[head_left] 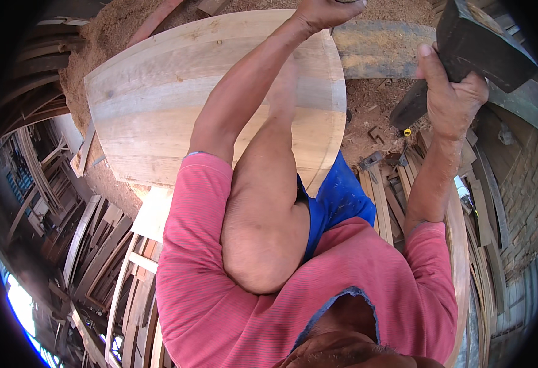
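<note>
My right hand (pixel 453 101), raised at the upper right, is closed around a dark, block-headed mallet (pixel 487 46), gripping it close to the head. The other dark end of the mallet sticks out to the left of my fist. At the top edge of the head view my left hand (pixel 329 11) is closed, partly cut off by the frame. A small piece of something shows above its fingers, too little to name. Below my left arm lies a broad wooden panel (pixel 152 138) of joined boards with a curved outline. My bare leg (pixel 263 208) rests over it.
Sawdust and shavings (pixel 370 113) cover the ground beyond the panel. A worn plank (pixel 382 49) lies at its far right. A yellow tape measure (pixel 407 132) and a hand plane (pixel 371 161) sit to the right. Stacked timber (pixel 100 245) lines the left side.
</note>
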`<state>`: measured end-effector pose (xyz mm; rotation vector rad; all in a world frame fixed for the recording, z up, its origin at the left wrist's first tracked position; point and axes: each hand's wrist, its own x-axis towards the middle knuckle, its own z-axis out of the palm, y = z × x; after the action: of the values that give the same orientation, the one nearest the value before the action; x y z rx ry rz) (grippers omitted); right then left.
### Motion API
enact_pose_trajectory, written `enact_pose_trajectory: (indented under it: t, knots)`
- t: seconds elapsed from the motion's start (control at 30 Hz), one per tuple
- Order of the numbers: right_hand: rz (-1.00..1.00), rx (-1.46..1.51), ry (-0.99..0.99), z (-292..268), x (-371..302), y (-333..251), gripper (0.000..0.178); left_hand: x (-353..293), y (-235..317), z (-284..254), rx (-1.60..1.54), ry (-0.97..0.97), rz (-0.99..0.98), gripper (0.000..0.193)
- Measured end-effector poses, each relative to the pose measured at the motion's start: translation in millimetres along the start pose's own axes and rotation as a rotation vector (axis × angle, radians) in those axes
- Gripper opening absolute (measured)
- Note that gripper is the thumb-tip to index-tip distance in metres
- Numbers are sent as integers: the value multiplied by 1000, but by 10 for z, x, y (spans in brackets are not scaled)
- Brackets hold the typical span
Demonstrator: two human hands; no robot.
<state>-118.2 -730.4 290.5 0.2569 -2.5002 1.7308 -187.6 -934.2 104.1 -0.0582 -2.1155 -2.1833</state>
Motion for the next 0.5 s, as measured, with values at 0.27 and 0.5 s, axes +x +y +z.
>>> enact_pose_trajectory:
  t: [0.27,0.5]
  knots:
    - [-62,67,31,-62,118,-22,9,-17,-115,-28,-68,-71,76,33]
    - [-87,117,39,-29,141,-69,8,-29,-159,-84,22,11,63,28]
